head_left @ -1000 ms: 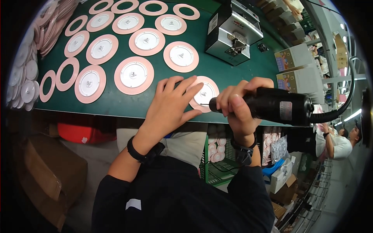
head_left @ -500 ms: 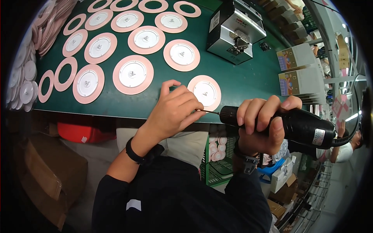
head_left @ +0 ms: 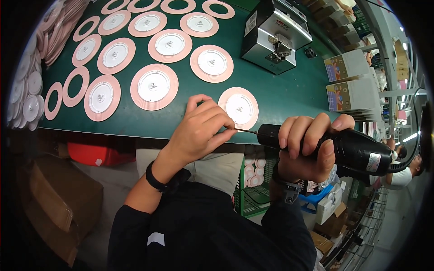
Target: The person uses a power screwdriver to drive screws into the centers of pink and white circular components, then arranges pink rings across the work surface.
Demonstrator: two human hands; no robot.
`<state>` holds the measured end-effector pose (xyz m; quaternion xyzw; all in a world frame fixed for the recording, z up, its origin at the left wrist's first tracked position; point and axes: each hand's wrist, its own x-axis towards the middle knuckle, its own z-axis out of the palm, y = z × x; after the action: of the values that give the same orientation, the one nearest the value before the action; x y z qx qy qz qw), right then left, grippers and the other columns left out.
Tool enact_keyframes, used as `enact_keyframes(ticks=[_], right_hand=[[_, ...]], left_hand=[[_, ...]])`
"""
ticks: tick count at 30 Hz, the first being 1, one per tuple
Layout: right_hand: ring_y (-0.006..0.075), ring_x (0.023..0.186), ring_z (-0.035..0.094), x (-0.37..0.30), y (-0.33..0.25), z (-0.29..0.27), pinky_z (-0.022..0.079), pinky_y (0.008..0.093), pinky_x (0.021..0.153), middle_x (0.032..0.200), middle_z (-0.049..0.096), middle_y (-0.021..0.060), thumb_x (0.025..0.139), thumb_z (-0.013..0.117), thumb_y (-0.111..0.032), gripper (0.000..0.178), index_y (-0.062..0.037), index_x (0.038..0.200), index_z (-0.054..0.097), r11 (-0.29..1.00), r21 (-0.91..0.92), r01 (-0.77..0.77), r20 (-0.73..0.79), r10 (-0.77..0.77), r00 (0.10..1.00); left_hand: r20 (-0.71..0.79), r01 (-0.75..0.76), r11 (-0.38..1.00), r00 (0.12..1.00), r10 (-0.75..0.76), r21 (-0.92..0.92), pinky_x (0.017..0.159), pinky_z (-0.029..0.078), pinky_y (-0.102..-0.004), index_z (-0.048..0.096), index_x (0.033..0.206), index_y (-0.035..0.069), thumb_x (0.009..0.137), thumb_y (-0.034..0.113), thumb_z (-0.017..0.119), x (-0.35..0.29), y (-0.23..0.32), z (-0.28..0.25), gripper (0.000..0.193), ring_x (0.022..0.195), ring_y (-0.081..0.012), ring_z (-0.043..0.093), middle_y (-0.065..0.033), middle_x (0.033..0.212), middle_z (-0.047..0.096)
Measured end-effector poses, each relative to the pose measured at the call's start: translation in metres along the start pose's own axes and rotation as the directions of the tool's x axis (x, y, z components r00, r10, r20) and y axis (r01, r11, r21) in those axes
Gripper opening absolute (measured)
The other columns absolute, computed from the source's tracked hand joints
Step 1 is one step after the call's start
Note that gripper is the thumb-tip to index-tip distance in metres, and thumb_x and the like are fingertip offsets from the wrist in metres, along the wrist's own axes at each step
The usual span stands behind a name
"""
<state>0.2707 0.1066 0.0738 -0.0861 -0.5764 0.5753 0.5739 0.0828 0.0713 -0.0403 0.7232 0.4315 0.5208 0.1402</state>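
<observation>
My right hand is wrapped round a black electric screwdriver, held level just in front of the table edge. Its thin bit points left. At the bit's tip, the thumb and forefinger of my left hand are pinched together; whether a small screw sits between them is hidden. Just beyond the bit lies a pink ring with a white disc in it. A larger pink-rimmed white disc lies beyond my left hand, among several more in rows.
A silver and black machine stands at the back right of the green table. Printed cards stand at its right edge. Stacked white discs and pink rings crowd the left. Below are a green crate and a red stool.
The screwdriver and my right hand have shifted very slightly to the right. My left hand keeps its pinch at the bit's tip, and the discs lie as before.
</observation>
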Motion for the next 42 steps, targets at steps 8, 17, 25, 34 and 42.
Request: enact_keyframes(ticks=[8,17,25,34,42], right_hand=[[0.0142,0.048,0.044,0.003,0.002,-0.008,0.044,0.0352,0.050,0.068,0.045,0.0022,0.097,0.057,-0.017,0.030,-0.0093,0.118,0.038,0.995,-0.060,0.075,0.086,-0.070,0.994],[0.0184,0.050,0.049,0.005,0.008,-0.004,0.048,0.0391,0.055,0.066,0.046,0.0051,0.092,0.062,-0.008,0.037,-0.0114,0.117,0.036,0.982,-0.159,-0.104,-0.079,0.092,0.993],[0.0172,0.047,0.047,0.008,0.017,-0.006,0.048,0.0375,0.052,0.065,0.046,0.0050,0.092,0.058,-0.008,0.030,-0.0101,0.116,0.039,0.985,-0.165,-0.051,-0.103,0.035,0.994],[0.0151,0.046,0.043,0.012,0.031,0.000,0.045,0.0364,0.052,0.065,0.041,0.0029,0.091,0.057,-0.009,0.030,-0.0105,0.115,0.039,0.976,-0.211,-0.057,-0.028,0.052,0.998],[0.0150,0.046,0.042,0.008,0.029,0.001,0.045,0.0365,0.052,0.066,0.042,0.0040,0.091,0.058,-0.007,0.026,-0.0101,0.108,0.038,0.958,-0.274,-0.081,-0.028,0.077,0.997]], left_hand=[[0.002,-0.017,1.000,1.000,0.017,-0.024,0.097,0.040,-0.0446,0.065,0.084,0.010,0.076,0.011,0.081,0.005,0.003,0.008,0.018,0.081,-0.0206,0.060,-0.0006,0.079,0.064],[0.113,-0.039,0.997,0.993,0.031,0.070,0.100,0.040,-0.0466,0.067,0.091,0.009,0.073,0.008,0.082,0.005,0.007,-0.009,0.023,0.082,-0.0223,0.063,-0.0023,0.084,0.068],[0.093,0.087,0.989,0.991,-0.098,0.120,0.102,0.038,-0.0481,0.057,0.125,0.007,0.064,0.022,0.089,0.014,0.006,0.001,0.071,0.116,-0.0324,0.053,-0.0105,0.127,0.059],[0.222,0.120,0.953,0.957,-0.185,0.277,0.107,0.033,-0.0509,0.062,0.120,0.010,0.068,0.031,0.087,0.010,0.008,0.001,0.061,0.123,-0.0289,0.049,-0.0072,0.136,0.054],[0.205,0.125,0.954,0.961,-0.184,0.271,0.106,0.033,-0.0504,0.067,0.103,0.010,0.070,0.029,0.085,0.006,0.008,0.004,0.043,0.122,-0.0273,0.050,-0.0066,0.132,0.056]])
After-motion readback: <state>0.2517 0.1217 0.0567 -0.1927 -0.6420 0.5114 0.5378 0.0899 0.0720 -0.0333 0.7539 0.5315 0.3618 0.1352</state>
